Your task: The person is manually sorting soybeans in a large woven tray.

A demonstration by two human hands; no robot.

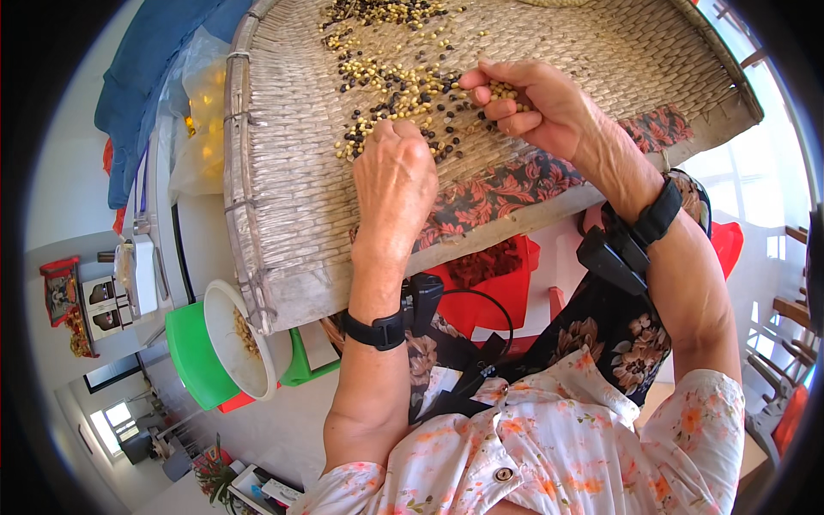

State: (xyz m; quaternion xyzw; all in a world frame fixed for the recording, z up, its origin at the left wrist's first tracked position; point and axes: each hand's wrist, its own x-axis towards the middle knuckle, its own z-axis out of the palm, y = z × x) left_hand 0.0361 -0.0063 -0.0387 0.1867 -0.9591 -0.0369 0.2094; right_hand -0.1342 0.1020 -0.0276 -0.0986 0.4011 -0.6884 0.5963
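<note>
A large woven wicker tray (290, 129) lies before me, with yellow and black beans (393, 84) scattered across its middle. My left hand (396, 177) rests on the near edge of these beans, back up and fingers curled down. Its fingertips are hidden, so whether it pinches a bean does not show. To its right, my right hand (537, 106) is held over the tray with its fingers cupped. Several yellow beans (502, 93) lie in that palm, and its thumb and forefinger come close together beside black beans.
Patterned cloth (508, 193) covers part of the tray's near rim. Below it stands a red container (489, 283) of dark red pieces. At left are a white bowl (222, 347) with some beans, a green stool (193, 354) and a clear plastic bag (206, 122).
</note>
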